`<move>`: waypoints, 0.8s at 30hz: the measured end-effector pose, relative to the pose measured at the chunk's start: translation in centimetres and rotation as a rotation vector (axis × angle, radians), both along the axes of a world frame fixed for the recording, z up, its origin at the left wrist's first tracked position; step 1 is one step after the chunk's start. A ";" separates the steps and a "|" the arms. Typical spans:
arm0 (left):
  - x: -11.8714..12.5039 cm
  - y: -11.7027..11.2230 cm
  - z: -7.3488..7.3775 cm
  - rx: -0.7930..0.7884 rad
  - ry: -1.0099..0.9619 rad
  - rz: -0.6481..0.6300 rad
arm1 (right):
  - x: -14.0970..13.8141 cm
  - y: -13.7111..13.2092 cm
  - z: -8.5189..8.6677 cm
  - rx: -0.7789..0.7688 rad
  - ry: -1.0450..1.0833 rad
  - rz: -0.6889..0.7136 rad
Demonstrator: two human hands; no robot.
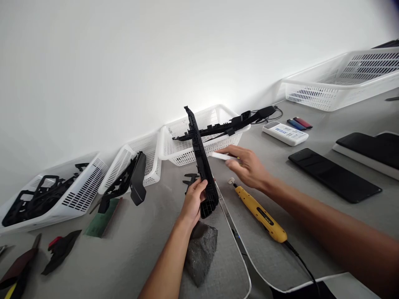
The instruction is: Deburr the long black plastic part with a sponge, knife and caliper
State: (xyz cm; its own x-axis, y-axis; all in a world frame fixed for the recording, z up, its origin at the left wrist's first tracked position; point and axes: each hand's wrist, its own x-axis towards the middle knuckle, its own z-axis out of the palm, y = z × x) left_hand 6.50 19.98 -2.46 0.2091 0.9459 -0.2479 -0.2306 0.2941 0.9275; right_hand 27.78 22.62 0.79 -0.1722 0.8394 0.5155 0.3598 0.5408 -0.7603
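Observation:
My left hand grips the lower end of a long, ribbed black plastic trim piece, which slants up and away from me. My right hand pinches a small flat white strip, held just right of the trim piece and apart from it. Below the right hand lies a yellow handheld rotary tool with a pale round tip and a black cord. Under my left wrist sits a crumpled dark grey cloth-like lump. A black caliper shows partly behind the left hand.
Behind the hands, a white basket carries more black trim pieces. Two baskets with black parts stand left; a larger one stands at far right. A black phone-like slab, a white device and green sandpaper-like sheet lie around.

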 end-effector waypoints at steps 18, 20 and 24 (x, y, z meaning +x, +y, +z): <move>0.6 -0.6 0.2 0.077 0.091 -0.229 | -0.5 0.2 -0.6 -0.660 0.199 0.222; 0.7 -0.7 0.3 0.081 0.100 -0.235 | -0.4 0.2 -0.7 -0.685 0.170 0.264; 0.7 -0.9 0.6 0.063 0.120 -0.217 | -0.1 0.4 -0.8 -0.626 0.239 0.167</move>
State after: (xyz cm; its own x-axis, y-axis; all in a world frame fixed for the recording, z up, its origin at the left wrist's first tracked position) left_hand 7.17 19.07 -1.86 0.3815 0.8966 -0.2249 -0.0559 0.2653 0.9625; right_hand 27.66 23.06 -0.02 -0.2669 0.9635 -0.0181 0.0939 0.0073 -0.9956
